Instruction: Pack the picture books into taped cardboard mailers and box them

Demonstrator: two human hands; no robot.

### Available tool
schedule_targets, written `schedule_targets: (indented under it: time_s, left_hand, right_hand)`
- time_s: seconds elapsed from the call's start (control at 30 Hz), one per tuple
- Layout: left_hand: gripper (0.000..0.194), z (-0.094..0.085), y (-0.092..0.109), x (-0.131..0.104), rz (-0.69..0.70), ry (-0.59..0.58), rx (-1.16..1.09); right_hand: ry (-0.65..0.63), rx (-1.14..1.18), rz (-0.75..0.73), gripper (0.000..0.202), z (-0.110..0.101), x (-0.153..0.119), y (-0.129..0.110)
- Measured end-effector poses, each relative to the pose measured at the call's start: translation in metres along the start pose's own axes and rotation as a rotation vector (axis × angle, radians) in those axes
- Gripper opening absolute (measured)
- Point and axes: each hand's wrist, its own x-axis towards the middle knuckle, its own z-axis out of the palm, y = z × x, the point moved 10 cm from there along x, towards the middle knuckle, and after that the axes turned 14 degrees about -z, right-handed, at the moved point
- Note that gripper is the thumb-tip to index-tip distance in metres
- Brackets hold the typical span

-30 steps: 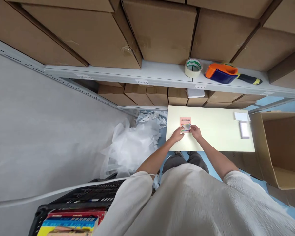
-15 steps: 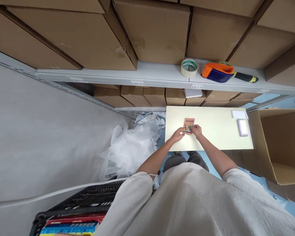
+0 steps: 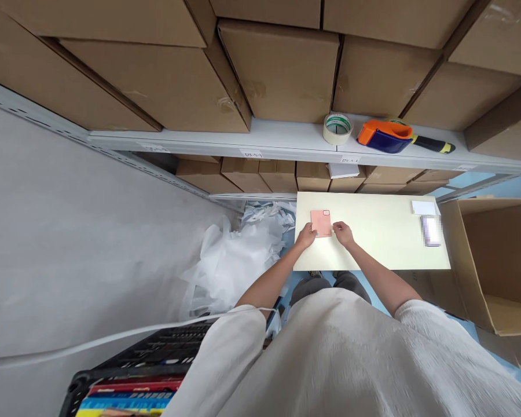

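A small pink booklet [image 3: 321,222] is over the left part of the pale yellow board [image 3: 386,231], its plain side with a small red-outlined box facing up. My left hand [image 3: 306,236] grips the booklet's lower left corner. Just off its right edge is my right hand [image 3: 342,233], fingers curled together; whatever they pinch, if anything, is too small to make out.
On the board's right end lie a white slip [image 3: 423,207] and a blurred-out item [image 3: 431,230]. An open carton [image 3: 469,260] stands at right. Tape [image 3: 337,128] and an orange-blue tool [image 3: 385,136] rest on the shelf. White plastic [image 3: 234,255] and a black crate [image 3: 151,353] are at left.
The booklet has moved slightly left and now shows its plain pink side instead of the pictured one. My right hand has come off it. The view has shifted a little.
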Motion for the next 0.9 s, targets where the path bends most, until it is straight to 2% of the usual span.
schedule_targets:
  time_s: [0.07,0.17,0.4,0.53,0.67,0.8,0.9]
  left_hand:
    - [0.046,-0.005,-0.007,0.001,-0.025,0.01,0.054]
    - [0.045,-0.005,-0.006,0.0,0.0,-0.004,0.077]
    - [0.052,0.003,-0.004,-0.005,0.047,-0.032,0.098]
    - [0.057,0.006,-0.008,-0.003,0.044,-0.068,0.057]
    - [0.063,0.031,-0.006,0.0,0.009,-0.219,-0.065]
    - [0.051,0.063,0.011,-0.003,0.016,-0.346,-0.144]
    - [0.039,0.066,0.023,-0.006,0.049,-0.334,-0.154]
  right_hand:
    - [-0.001,0.008,0.024,0.016,-0.001,0.0,0.008]
    - [-0.001,0.046,0.057,0.022,0.002,0.0,0.017]
    - [-0.049,0.183,0.067,0.033,0.026,-0.002,0.021]
    - [0.015,0.18,0.149,0.034,0.019,-0.006,0.027]
    - [0.07,0.187,0.247,0.036,0.009,-0.009,0.028]
    - [0.123,0.038,0.139,0.029,-0.012,-0.004,0.007]
    - [0.111,0.03,0.065,0.026,-0.016,0.0,-0.01]
